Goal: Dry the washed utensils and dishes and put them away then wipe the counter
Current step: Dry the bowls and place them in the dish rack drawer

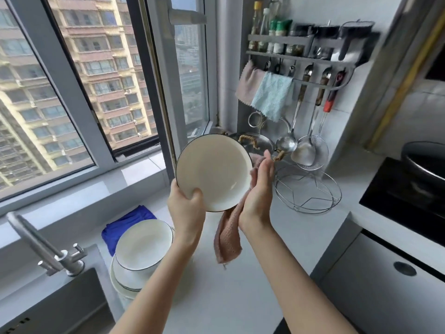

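In the middle of the frame the left hand (pixel 186 208) grips a white plate (pixel 213 169) with a thin dark rim. Its thumb is curled over the lower edge onto the inner face, and the plate is tilted up so its hollow side faces the camera. The right hand (pixel 258 189) lies flat against the right side of the plate, fingers straight and pointing up. It presses a pink cloth (pixel 227 239) to the plate's back, and the loose end of the cloth hangs below the rim, above the pale worktop (pixel 240 285). At lower left, a stack of plates (pixel 142 244) of the same kind stands on the worktop, just in front of a folded blue cloth (pixel 127 222). Further left are a metal tap (pixel 43 247) and the sink (pixel 48 304). Right of the hands a round wire stand (pixel 310 191) sits on the worktop. Behind the plate a metal tray (pixel 255 143) with rope-wrapped handles is partly hidden. At upper right a wall rack (pixel 301 56) carries bottles, two hanging cloths and a ladle (pixel 285 143). A dark pan (pixel 426 160) sits on the black hob (pixel 397 196) at the right edge.
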Demonstrator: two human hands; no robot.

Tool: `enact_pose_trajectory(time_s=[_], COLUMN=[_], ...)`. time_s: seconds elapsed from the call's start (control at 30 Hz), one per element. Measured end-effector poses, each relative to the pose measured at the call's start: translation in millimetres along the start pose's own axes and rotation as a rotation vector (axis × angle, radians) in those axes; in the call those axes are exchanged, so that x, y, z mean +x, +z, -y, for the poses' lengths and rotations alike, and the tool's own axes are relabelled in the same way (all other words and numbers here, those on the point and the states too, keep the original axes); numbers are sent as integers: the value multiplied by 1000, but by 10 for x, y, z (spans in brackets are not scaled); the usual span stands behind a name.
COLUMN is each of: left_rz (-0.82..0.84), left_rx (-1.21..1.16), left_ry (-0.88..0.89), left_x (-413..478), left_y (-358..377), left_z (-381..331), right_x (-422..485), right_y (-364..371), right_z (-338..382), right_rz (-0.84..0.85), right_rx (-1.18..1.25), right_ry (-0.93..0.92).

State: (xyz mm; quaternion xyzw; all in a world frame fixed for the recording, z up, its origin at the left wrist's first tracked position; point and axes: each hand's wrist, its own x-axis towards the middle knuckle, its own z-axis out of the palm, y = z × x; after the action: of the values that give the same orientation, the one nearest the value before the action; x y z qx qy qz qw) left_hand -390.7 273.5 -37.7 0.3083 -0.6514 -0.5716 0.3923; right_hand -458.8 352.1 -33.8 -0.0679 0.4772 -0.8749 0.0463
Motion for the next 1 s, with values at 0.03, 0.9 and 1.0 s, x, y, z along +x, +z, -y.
enact_pose_trajectory(time_s=[0.03,0.9,1.0], left_rz=[54,809,754], left_rx=[-5,-318,-233], left_ry=[-8,-402,-362], left_x=[-35,-3951,-4418], left_y=[6,2680,3092], left_z=[-36,-622,-642], right_x=[45,-1092,-1249], right_y=[-91,-4285,-4643], right_z=[98,2936,3100], right_rz=[43,-542,-702], right_rx=[-33,433,444], right_ry=[-51,85,50])
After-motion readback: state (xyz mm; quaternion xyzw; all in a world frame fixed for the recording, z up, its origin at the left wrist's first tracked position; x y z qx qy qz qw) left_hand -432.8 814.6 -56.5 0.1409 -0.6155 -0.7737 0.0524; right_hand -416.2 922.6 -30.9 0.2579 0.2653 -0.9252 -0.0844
